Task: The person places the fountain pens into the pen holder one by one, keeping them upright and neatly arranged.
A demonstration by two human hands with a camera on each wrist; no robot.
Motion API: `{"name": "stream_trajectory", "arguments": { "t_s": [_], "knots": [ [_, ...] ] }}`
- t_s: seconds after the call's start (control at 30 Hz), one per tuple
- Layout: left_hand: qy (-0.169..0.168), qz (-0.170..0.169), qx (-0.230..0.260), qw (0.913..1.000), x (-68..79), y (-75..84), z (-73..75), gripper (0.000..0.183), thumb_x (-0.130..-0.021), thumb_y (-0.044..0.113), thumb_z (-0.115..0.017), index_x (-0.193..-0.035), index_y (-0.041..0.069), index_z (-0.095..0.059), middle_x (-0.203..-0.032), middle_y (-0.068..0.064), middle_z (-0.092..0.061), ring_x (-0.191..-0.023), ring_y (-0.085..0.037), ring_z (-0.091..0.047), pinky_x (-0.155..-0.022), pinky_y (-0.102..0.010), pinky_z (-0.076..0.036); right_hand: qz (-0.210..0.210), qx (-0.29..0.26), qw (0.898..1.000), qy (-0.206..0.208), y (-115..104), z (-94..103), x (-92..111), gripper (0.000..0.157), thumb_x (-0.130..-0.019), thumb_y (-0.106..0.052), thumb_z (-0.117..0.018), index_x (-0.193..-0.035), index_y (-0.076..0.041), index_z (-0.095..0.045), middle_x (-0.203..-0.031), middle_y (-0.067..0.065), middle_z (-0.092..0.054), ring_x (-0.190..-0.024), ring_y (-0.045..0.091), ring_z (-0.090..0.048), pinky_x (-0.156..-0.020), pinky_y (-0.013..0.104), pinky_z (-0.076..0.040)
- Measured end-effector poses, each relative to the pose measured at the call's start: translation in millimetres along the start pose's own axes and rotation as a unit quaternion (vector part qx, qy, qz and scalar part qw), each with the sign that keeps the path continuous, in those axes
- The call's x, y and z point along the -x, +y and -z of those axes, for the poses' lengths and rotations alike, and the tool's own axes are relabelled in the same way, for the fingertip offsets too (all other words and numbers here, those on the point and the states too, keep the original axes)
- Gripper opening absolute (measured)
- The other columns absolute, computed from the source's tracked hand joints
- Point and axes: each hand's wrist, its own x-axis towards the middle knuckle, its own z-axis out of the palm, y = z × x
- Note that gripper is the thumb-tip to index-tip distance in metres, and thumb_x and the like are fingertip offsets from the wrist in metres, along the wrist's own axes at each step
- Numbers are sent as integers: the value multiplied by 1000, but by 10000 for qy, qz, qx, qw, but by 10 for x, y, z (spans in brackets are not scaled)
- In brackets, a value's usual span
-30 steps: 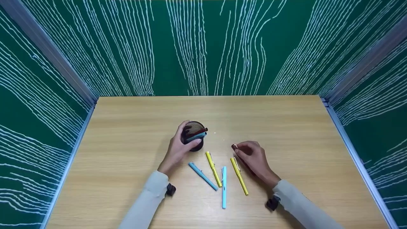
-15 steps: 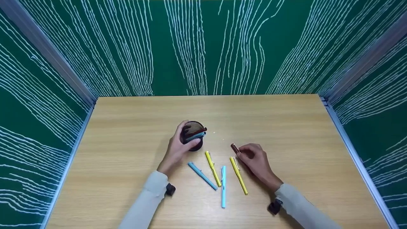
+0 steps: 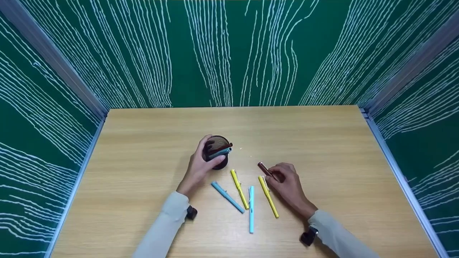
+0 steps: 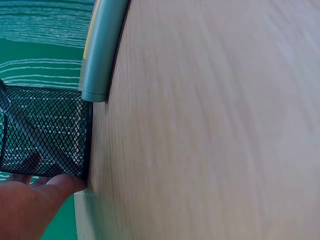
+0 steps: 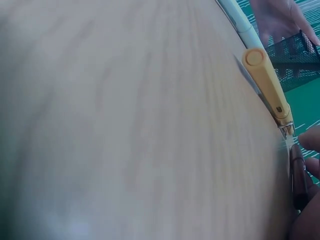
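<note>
My left hand holds a black mesh pen cup upright on the table, thumb and fingers around its sides. A dark red pen and a blue pen lean inside it, ends over the rim. To the right, my right hand pinches another dark red pen low over the table, its tip pointing up and left. Just beside that hand lies a yellow pen, which the right wrist view shows close to the fingers.
Between the hands on the wooden table lie a second yellow pen, a blue pen and a light blue pen. Green walls with white lines enclose the table at the back and sides.
More of the dark red pen now shows beyond the right hand's fingers, and it has shifted slightly down and left. The left hand stays on the pen cup.
</note>
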Motion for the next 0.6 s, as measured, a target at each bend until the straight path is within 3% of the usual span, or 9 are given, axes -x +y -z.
{"name": "stream_trajectory", "arguments": {
  "t_s": [0.27,0.6],
  "knots": [
    [25,57,-19,10000,14,-3,-2,91,-94,40,-88,-170,33,-39,-167,-5,-49,-151,-33,-47,-128,-59,-30,-35,57,10000,-10,13,-34,-15,24,-87,-3,-92,-108,-6,-83,-111,7,-73,-120,22,-53,-96,22,-41],
    [40,120,23,9999,20,18,-11,91,-95,40,-88,-171,32,-38,-169,-7,-46,-152,-34,-44,-129,-60,-29,170,515,9985,44,35,-59,-12,23,-85,-3,-93,-105,-6,-82,-105,5,-73,-116,25,-54,-98,33,-40]
  ]
}}
